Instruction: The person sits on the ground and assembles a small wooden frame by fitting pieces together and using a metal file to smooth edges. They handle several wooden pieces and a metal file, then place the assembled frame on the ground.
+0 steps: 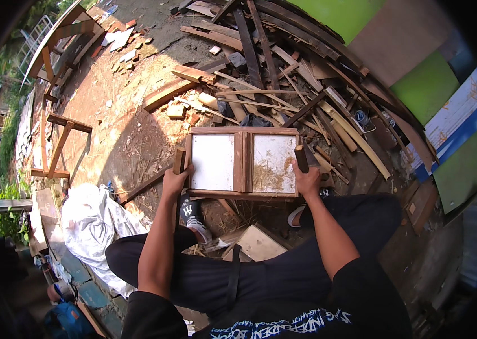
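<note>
In front of me is a brown wooden frame (242,164) with a double bar down its middle and a white panel on each side. Shavings and dust lie scattered on the right panel (274,164); the left one (212,162) is mostly clean. Short wooden posts stand up at its left (179,160) and right (302,159) sides. My left hand (176,179) is closed around the left side at the post. On the opposite side, my right hand (307,181) grips the frame at the other post. The undersides of the frame are hidden.
A heap of loose planks and sticks (261,73) spreads beyond the frame to the right. White cloth (94,226) lies to my left, and a wooden trestle (60,144) stands farther out. Between my feet sits a pale board (260,244). Green panels (425,85) lean at the right.
</note>
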The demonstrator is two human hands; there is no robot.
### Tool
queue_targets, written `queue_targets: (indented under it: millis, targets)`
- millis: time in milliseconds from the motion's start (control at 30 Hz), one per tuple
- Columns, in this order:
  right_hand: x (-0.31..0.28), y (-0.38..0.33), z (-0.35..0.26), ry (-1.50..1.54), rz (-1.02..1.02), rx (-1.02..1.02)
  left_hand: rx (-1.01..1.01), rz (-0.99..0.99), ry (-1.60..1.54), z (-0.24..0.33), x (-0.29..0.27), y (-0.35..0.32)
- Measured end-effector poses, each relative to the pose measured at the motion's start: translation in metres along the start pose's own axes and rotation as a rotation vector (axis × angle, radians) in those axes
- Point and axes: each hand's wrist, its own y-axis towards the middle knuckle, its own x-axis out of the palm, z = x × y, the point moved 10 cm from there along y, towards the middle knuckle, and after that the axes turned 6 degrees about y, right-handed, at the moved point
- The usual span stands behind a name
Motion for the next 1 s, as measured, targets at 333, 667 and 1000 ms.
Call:
queue_targets:
  millis: [333, 667, 1000]
  targets:
    - [0.0, 0.019, -0.003, -0.048, 0.022, 0.005, -0.078, -0.054, 0.246, 0.042, -0.003, 0.013]
    - [-0.001, -0.002, 0.009, 0.0, 0.059, -0.071, -0.067, -0.065, 0.229, 0.023, 0.004, -0.002]
    - [-0.056, -0.006, -0.014, -0.13, 0.261, -0.102, 0.065, 0.462, 0.167, 0.059, -0.052, -0.047]
